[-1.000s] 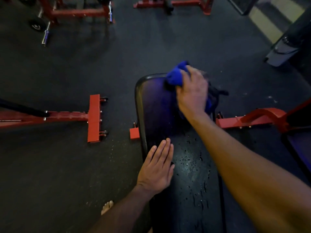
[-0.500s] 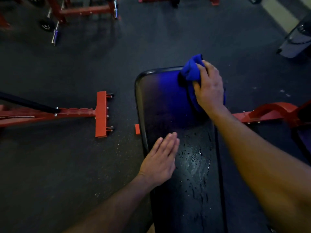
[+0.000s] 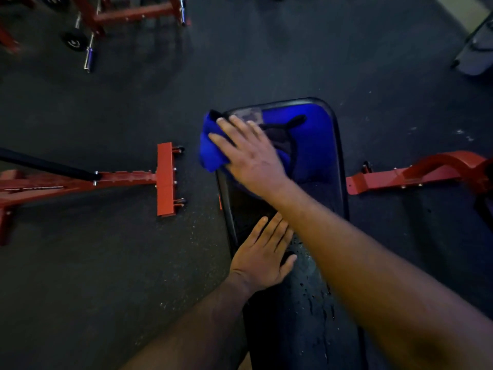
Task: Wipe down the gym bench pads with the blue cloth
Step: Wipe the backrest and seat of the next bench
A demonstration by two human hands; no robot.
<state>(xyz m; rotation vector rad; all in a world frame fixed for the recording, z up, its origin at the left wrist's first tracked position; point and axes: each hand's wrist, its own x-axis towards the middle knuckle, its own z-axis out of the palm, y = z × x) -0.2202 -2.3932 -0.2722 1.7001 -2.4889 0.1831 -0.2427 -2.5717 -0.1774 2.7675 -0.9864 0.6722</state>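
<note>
A long black bench pad [image 3: 320, 166] runs from the bottom of the head view up to the middle, its far end shining blue and its near part speckled with droplets. My right hand [image 3: 250, 158] presses the blue cloth [image 3: 212, 150] flat against the pad's far left corner, the cloth bulging past the left edge. My left hand [image 3: 264, 256] lies flat on the pad's left side nearer to me, fingers together, holding nothing.
Red steel frame legs lie on the dark rubber floor, one on the left [image 3: 165, 178] and one on the right [image 3: 416, 173] of the bench. A barbell end [image 3: 89, 53] and a red rack [image 3: 128, 14] stand at the far left. Grey equipment [image 3: 474, 54] sits far right.
My right hand has swept the blue cloth from the far right corner of the pad across to the far left corner. My left hand has stayed flat on the pad.
</note>
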